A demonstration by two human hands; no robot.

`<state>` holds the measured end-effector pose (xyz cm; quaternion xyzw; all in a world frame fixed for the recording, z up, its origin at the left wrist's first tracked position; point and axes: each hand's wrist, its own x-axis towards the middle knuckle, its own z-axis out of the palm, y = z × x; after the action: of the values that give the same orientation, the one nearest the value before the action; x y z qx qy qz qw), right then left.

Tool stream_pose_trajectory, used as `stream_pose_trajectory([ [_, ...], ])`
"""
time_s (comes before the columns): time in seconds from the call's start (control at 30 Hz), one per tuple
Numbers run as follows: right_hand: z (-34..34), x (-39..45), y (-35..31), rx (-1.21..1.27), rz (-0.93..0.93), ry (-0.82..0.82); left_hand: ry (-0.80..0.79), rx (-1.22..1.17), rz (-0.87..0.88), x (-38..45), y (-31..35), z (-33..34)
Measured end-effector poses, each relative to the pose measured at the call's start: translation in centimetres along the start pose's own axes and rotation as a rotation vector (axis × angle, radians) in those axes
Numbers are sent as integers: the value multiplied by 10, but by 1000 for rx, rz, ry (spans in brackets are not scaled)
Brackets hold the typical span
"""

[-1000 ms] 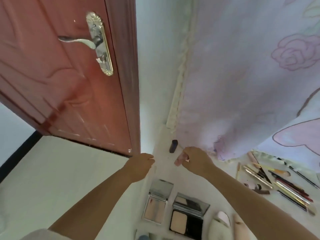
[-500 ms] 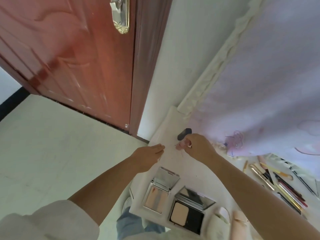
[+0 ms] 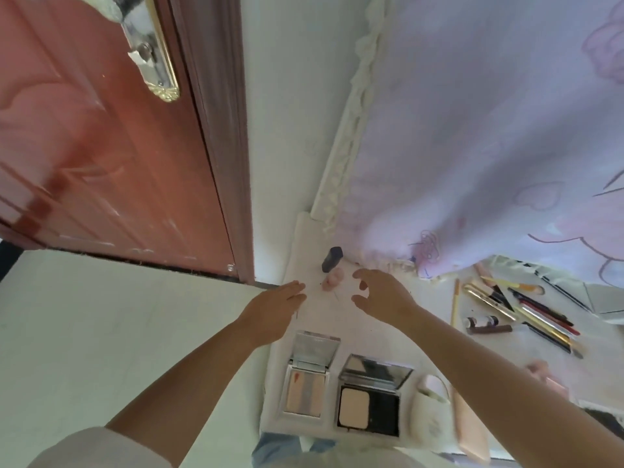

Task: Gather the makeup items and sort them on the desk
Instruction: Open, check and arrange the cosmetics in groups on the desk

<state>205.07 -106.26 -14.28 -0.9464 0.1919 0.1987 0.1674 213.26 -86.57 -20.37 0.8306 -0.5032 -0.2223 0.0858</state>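
A small pink makeup item (image 3: 332, 279) lies on the white desk (image 3: 368, 332) beside a dark blue cap-like piece (image 3: 332, 259). My right hand (image 3: 383, 295) hovers just right of the pink item, fingers loosely spread, holding nothing. My left hand (image 3: 277, 307) reaches over the desk's left edge with straight fingers, apart from the pink item. Two open compacts sit near me: a silver one (image 3: 309, 380) and a black one (image 3: 371, 396). Several pencils and brushes (image 3: 526, 309) lie at the right.
A white sponge case (image 3: 430, 407) and a peach tube (image 3: 471, 423) lie near the front edge. A lilac flowered cloth (image 3: 489, 146) hangs over the desk's back. A red-brown door (image 3: 101, 146) stands to the left above pale floor.
My right hand has let go of the pink item, which now lies on the desk by the dark piece. The hand has opened and drawn back slightly. The camera tilted down.
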Motion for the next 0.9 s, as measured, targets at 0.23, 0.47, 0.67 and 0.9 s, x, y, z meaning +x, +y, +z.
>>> stream_pose_trajectory([
  [0.23, 8, -72, 107, 24, 307, -14, 38, 6, 255, 30, 88, -44],
  [0.47, -5, -107, 206, 50, 581, 76, -275, 42, 77, 95, 175, -12],
  [0.67, -13, -70, 224, 10, 498, -23, -398, 115, -99, 125, 180, 24],
  [0.9, -7, -35, 222, -93, 381, -162, -437, 156, -120, 131, 175, 41],
])
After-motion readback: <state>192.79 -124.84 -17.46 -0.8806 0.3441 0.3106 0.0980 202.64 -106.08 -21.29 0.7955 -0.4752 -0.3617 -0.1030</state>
